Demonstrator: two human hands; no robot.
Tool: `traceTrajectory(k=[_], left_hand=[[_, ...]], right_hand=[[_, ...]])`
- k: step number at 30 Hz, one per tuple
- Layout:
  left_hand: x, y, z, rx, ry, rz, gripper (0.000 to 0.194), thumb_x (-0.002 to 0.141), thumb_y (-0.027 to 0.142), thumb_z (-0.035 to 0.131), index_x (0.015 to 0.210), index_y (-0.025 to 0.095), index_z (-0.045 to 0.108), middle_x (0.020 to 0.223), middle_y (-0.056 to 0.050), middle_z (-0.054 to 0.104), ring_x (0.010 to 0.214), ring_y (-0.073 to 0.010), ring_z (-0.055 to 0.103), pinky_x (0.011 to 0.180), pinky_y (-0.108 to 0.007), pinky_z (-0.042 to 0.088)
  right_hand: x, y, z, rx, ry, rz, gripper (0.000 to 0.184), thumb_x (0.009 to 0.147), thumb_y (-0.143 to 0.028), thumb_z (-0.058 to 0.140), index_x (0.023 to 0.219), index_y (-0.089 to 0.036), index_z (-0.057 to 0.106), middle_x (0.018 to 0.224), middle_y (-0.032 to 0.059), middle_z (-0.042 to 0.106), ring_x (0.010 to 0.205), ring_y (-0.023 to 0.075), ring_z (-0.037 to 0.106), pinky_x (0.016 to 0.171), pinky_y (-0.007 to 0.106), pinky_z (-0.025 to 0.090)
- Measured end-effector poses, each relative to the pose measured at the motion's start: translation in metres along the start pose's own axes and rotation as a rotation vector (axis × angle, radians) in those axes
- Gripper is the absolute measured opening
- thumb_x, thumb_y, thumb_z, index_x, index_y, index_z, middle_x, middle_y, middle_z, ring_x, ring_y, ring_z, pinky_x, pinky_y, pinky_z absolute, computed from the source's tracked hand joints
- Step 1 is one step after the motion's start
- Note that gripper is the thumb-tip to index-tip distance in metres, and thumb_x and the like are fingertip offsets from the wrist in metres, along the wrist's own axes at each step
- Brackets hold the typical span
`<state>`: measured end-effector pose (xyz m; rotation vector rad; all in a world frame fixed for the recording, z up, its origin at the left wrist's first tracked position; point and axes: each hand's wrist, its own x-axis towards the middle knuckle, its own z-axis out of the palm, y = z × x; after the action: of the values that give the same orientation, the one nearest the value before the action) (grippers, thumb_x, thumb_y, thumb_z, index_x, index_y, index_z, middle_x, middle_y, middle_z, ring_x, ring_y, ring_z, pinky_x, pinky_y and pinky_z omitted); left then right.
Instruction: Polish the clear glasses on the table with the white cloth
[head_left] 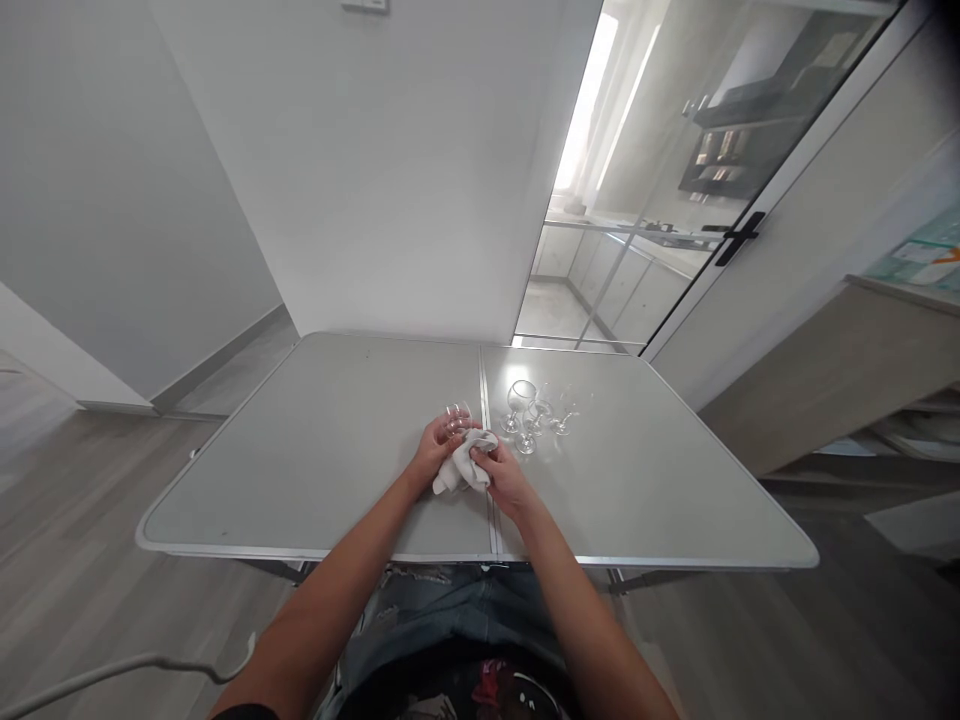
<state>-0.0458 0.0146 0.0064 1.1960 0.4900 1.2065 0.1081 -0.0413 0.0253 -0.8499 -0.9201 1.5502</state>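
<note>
Head view, left hand (430,447) clasped around clear glass (456,416) just below centre, right hand (507,478) pinching white cloth (463,464) beside it, stemmed glasses (537,412) on grey table (645,490) right of centre

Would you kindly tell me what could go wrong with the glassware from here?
The clear glass in the left hand might slip and hit the table below. The right hand, gripping the white cloth, could knock the nearby stemmed glasses; they stand close together, so one might topple another.
</note>
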Motion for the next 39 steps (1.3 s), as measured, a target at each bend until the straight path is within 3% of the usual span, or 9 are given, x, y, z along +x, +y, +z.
traceTrajectory(k=[6, 12, 14, 18, 24, 29, 32, 36, 39], left_hand=[[0.000, -0.003, -0.001, 0.039, -0.053, 0.005, 0.065, 0.071, 0.049, 0.084, 0.121, 0.015, 0.061, 0.110, -0.017, 0.073, 0.096, -0.0268, 0.071, 0.087, -0.038, 0.053], [0.003, 0.001, -0.001, 0.148, 0.065, 0.080, 0.057, 0.064, 0.053, 0.087, 0.102, 0.014, 0.070, 0.105, -0.014, 0.071, 0.097, -0.0254, 0.066, 0.085, -0.033, 0.052], [0.003, 0.002, -0.001, 0.120, 0.069, 0.069, 0.058, 0.066, 0.052, 0.086, 0.106, 0.014, 0.069, 0.103, -0.013, 0.071, 0.094, -0.0238, 0.066, 0.083, -0.032, 0.052], [0.000, 0.001, 0.000, -0.017, 0.061, 0.017, 0.072, 0.066, 0.053, 0.086, 0.122, 0.015, 0.061, 0.105, -0.014, 0.070, 0.089, -0.0220, 0.066, 0.080, -0.032, 0.052], [0.000, 0.001, 0.001, -0.119, -0.006, -0.010, 0.075, 0.070, 0.060, 0.080, 0.124, 0.013, 0.061, 0.105, -0.015, 0.070, 0.093, -0.0258, 0.068, 0.086, -0.037, 0.051], [0.000, 0.002, 0.000, -0.136, -0.009, 0.019, 0.068, 0.072, 0.055, 0.081, 0.121, 0.012, 0.063, 0.104, -0.014, 0.071, 0.096, -0.0258, 0.067, 0.090, -0.037, 0.048], [0.001, 0.001, 0.000, -0.145, 0.034, 0.047, 0.068, 0.072, 0.055, 0.081, 0.121, 0.012, 0.063, 0.104, -0.014, 0.071, 0.095, -0.0252, 0.067, 0.089, -0.036, 0.048], [0.002, 0.002, 0.001, -0.130, 0.078, 0.054, 0.071, 0.067, 0.051, 0.086, 0.122, 0.013, 0.062, 0.108, -0.015, 0.071, 0.096, -0.0253, 0.066, 0.087, -0.034, 0.047], [0.001, 0.004, 0.001, -0.144, 0.075, 0.040, 0.070, 0.068, 0.050, 0.086, 0.122, 0.013, 0.063, 0.110, -0.016, 0.071, 0.096, -0.0248, 0.066, 0.086, -0.034, 0.048]], right_hand=[[-0.003, -0.008, -0.007, -0.235, -0.144, 0.059, 0.034, 0.078, -0.046, 0.075, 0.099, -0.020, 0.067, 0.091, 0.0043, 0.071, 0.079, 0.0196, 0.064, 0.073, 0.032, 0.050], [-0.007, -0.015, 0.008, -1.215, 0.100, -0.377, 0.022, 0.084, -0.018, 0.055, 0.103, -0.017, 0.064, 0.097, 0.0103, 0.070, 0.091, 0.0248, 0.062, 0.084, 0.037, 0.044], [-0.007, -0.011, 0.013, -1.327, 0.159, -0.436, 0.024, 0.081, -0.014, 0.052, 0.102, -0.016, 0.063, 0.094, 0.0108, 0.069, 0.090, 0.0244, 0.061, 0.086, 0.037, 0.043], [-0.002, -0.005, 0.010, -0.945, 0.036, -0.272, 0.014, 0.086, -0.027, 0.055, 0.093, -0.019, 0.064, 0.075, 0.0020, 0.065, 0.069, 0.0182, 0.057, 0.069, 0.029, 0.044], [0.008, -0.005, -0.008, -0.033, -0.062, 0.102, 0.025, 0.077, -0.039, 0.071, 0.092, -0.019, 0.069, 0.085, 0.0034, 0.071, 0.073, 0.0185, 0.062, 0.067, 0.029, 0.048], [0.009, -0.001, -0.007, 0.148, -0.033, 0.177, 0.021, 0.078, -0.037, 0.071, 0.088, -0.019, 0.069, 0.073, 0.0028, 0.068, 0.066, 0.0182, 0.059, 0.061, 0.029, 0.047], [0.006, -0.002, -0.002, -0.165, 0.010, 0.014, 0.022, 0.081, -0.039, 0.068, 0.092, -0.019, 0.069, 0.077, 0.0023, 0.067, 0.068, 0.0175, 0.058, 0.064, 0.028, 0.046], [0.000, -0.007, 0.000, -0.988, 0.070, -0.389, 0.026, 0.079, -0.022, 0.059, 0.103, -0.019, 0.068, 0.092, 0.0074, 0.068, 0.087, 0.0236, 0.059, 0.079, 0.033, 0.045], [-0.001, -0.007, 0.002, -1.106, 0.120, -0.455, 0.028, 0.079, -0.018, 0.056, 0.104, -0.018, 0.068, 0.092, 0.0095, 0.067, 0.090, 0.0254, 0.059, 0.082, 0.035, 0.044]])
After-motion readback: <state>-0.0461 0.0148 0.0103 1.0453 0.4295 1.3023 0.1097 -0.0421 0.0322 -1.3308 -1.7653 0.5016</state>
